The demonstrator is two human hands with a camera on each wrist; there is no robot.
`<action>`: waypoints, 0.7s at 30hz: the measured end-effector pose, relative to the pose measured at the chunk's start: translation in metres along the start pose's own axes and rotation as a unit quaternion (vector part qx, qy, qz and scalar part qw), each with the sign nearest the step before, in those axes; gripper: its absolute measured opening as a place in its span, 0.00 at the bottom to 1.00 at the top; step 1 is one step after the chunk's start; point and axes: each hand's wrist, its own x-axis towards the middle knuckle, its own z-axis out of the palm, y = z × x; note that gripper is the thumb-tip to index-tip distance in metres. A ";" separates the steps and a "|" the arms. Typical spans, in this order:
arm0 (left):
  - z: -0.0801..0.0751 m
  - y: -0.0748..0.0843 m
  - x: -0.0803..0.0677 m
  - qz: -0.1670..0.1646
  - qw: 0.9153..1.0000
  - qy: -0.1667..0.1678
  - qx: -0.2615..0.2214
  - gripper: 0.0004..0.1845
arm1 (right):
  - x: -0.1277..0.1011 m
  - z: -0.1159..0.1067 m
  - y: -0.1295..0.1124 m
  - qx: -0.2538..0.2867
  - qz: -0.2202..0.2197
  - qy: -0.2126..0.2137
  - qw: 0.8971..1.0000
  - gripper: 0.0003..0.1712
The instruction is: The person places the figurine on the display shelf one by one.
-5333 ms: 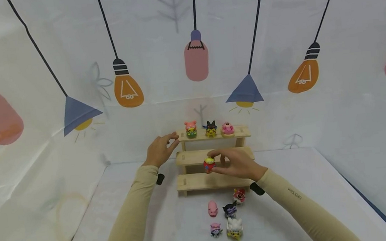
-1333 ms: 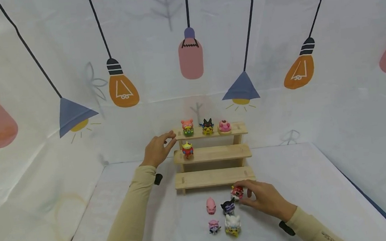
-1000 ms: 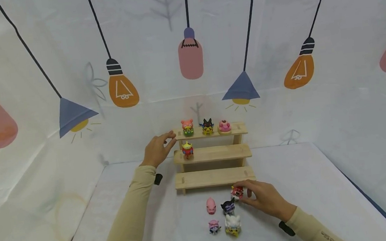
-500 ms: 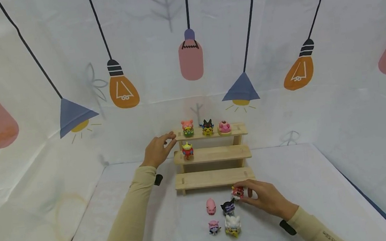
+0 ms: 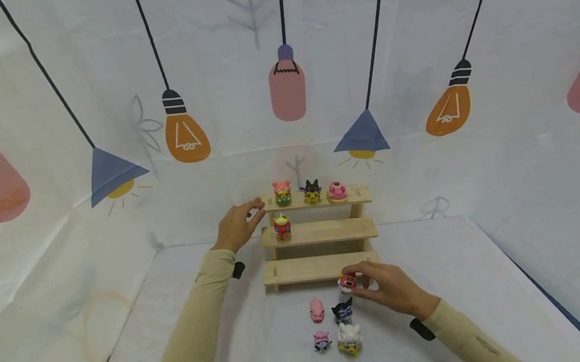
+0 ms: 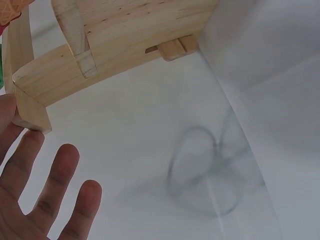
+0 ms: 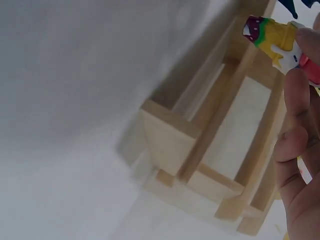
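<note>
A red-and-white figure (image 5: 347,281), pale wooden shelf (image 5: 321,231), beige sleeves (image 5: 194,330).

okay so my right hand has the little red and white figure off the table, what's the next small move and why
Probably carry the red and white figure in your right hand up to the middle step and set it beside the red figure there. The top step already holds three figures, the middle only one at its left end, and your left hand rests at the shelf's left end.

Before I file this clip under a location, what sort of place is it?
Likely a staged tabletop set, not a lived-in room. A printed backdrop of cartoon lamps wraps the white table; a small three-step wooden shelf displays toy figures, and the right hand holds a red figure by its lowest step.
</note>
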 end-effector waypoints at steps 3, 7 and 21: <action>-0.001 0.001 -0.001 -0.002 1.000 -0.002 -0.004 0.18 | 0.010 -0.001 -0.002 0.003 -0.009 0.003 1.000 0.32; -0.001 0.001 -0.001 -0.002 1.000 0.000 -0.001 0.17 | 0.024 -0.004 0.000 0.007 -0.007 0.011 1.000 0.31; -0.001 0.000 0.001 0.000 1.000 0.000 0.007 0.19 | 0.091 -0.024 0.017 0.012 -0.046 -0.002 0.999 0.32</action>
